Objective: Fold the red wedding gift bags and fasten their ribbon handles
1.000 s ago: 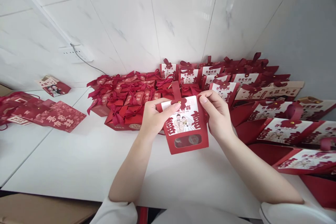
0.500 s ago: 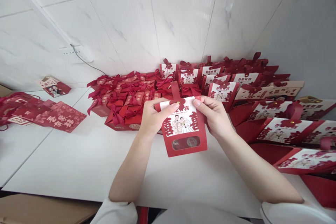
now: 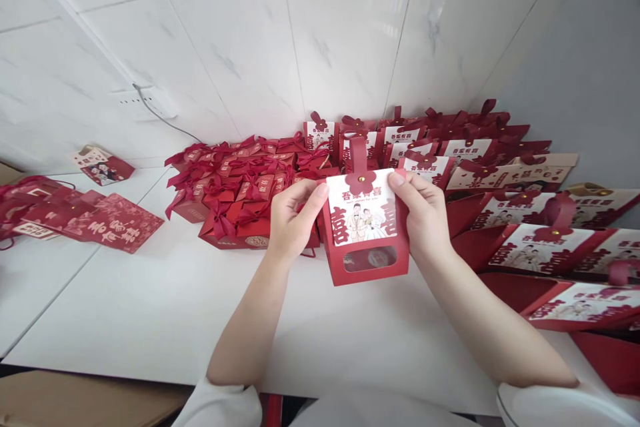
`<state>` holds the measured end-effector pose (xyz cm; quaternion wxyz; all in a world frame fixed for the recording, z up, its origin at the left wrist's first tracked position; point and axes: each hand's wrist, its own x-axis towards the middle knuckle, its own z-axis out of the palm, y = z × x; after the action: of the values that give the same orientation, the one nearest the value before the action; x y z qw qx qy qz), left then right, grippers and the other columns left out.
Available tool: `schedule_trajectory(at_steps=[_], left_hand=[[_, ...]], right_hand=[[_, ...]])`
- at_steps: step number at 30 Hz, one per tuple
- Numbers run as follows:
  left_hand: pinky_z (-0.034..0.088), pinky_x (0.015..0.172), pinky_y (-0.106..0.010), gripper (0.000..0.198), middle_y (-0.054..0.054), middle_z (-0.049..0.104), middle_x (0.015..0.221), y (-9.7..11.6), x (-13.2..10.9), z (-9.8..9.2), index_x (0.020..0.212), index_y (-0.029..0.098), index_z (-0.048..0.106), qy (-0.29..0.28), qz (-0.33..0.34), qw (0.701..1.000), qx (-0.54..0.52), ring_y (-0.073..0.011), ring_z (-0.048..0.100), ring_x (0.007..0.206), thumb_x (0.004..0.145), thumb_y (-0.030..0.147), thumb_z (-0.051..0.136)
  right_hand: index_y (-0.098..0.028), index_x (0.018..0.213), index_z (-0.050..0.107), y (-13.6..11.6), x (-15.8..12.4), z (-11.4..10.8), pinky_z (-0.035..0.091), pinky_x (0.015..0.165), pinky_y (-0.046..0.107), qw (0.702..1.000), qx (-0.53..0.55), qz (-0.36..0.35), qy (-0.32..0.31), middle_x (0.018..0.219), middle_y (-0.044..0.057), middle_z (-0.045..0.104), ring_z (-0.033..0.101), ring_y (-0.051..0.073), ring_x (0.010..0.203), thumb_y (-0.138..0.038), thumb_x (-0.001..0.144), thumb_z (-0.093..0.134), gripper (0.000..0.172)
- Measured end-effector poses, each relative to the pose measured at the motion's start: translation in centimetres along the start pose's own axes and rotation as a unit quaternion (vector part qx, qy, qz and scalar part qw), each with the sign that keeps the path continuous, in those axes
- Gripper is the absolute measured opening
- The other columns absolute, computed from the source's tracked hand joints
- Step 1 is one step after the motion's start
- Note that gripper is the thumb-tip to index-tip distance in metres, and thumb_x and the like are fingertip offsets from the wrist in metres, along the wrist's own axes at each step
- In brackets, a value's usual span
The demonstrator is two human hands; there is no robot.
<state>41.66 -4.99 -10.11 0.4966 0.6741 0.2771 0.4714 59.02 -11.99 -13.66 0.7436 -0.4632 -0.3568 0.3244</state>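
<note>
A red wedding favor box (image 3: 367,227) is held up above the white table, between my two hands. Its front bears a white panel with a drawn couple, a small clear window below, and a dark red flower clasp with a strap loop (image 3: 359,157) on top. My left hand (image 3: 295,217) pinches the box's upper left edge, thumb in front. On the upper right edge my right hand (image 3: 425,210) grips likewise, thumb on the front panel. Fingers behind the box are partly hidden.
Small red boxes with ribbon bows (image 3: 240,187) stand massed behind my left hand. Rows of similar favor boxes (image 3: 537,247) fill the right side. Red paper bags (image 3: 120,223) lie at left near a small printed box (image 3: 104,165). A tiled wall (image 3: 240,47) closes the back.
The favor box has moved right and slightly up. My left thumb has shifted from the flower clasp to the left edge, leaving the clasp uncovered.
</note>
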Motion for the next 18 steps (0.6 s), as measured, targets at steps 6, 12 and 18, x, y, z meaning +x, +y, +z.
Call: schedule_trajectory(at_steps=[6, 12, 18], left_hand=[[0.049, 0.067, -0.027, 0.022, -0.002, 0.07, 0.077, -0.7, 0.4, -0.7, 0.08, 0.021, 0.075, 0.012, 0.001, 1.0, 0.009, -0.0159, 0.062, 0.072, 0.082, 0.042, 0.07], [0.048, 0.062, -0.025, 0.024, -0.001, 0.068, 0.069, -0.4, 0.8, -1.5, 0.069, 0.019, 0.073, 0.027, 0.003, 1.0, -0.005, -0.014, 0.061, 0.066, 0.081, 0.04, 0.071], [0.049, 0.061, -0.023, 0.022, -0.001, 0.071, 0.072, 0.0, 0.8, -1.8, 0.073, 0.019, 0.074, 0.021, 0.003, 1.0, -0.004, -0.0136, 0.064, 0.066, 0.082, 0.039, 0.071]], right_hand=[[-0.024, 0.072, 0.069, 0.2, 0.7, -0.5, 0.048, 0.047, 0.03, 0.998, 0.029, 0.051, -0.008, 0.065, -0.001, 0.066, 0.058, 0.015, 0.051, -0.046, 0.084, 0.069, 0.025], [-0.021, 0.064, 0.071, -1.3, 0.9, -1.5, 0.048, 0.054, 0.03, 0.987, -0.075, 0.039, -0.134, 0.064, 0.002, 0.069, 0.062, 0.017, 0.058, -0.047, 0.085, 0.067, 0.034], [-0.02, 0.055, 0.05, -2.6, 0.7, -1.6, 0.034, 0.052, 0.028, 0.957, -0.24, -0.084, -0.138, 0.058, -0.001, 0.049, 0.044, 0.012, 0.055, -0.049, 0.095, 0.052, 0.05]])
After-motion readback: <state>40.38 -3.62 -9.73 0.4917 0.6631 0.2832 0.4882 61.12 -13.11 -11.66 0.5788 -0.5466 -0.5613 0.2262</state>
